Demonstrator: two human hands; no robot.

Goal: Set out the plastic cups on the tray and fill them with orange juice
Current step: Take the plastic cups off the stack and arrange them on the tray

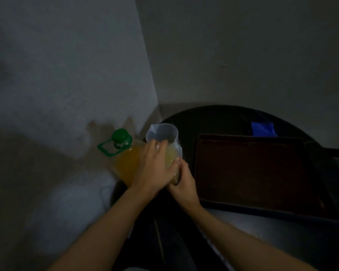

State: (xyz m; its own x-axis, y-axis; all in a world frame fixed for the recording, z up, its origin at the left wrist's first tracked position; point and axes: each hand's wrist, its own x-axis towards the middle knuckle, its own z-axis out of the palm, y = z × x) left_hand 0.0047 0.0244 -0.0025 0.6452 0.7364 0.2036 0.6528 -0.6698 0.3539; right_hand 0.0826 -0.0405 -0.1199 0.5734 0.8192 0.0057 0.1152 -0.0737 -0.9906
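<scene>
A sleeve of translucent plastic cups point(161, 132) stands at the table's left edge, its open mouth facing up. My left hand point(152, 169) grips the stack from the left, fingertips just below the top rim. My right hand point(183, 184) holds the lower end of the same stack. Right behind it, against the wall, stands a large bottle of orange juice point(125, 165) with a green cap point(120, 136) and a green handle. The dark brown tray point(262, 173) lies to the right of my hands with nothing on it.
The round black table point(204, 118) sits in a corner between two pale walls. A blue cloth point(263, 129) lies behind the tray. The light is dim, so fine detail is hard to see.
</scene>
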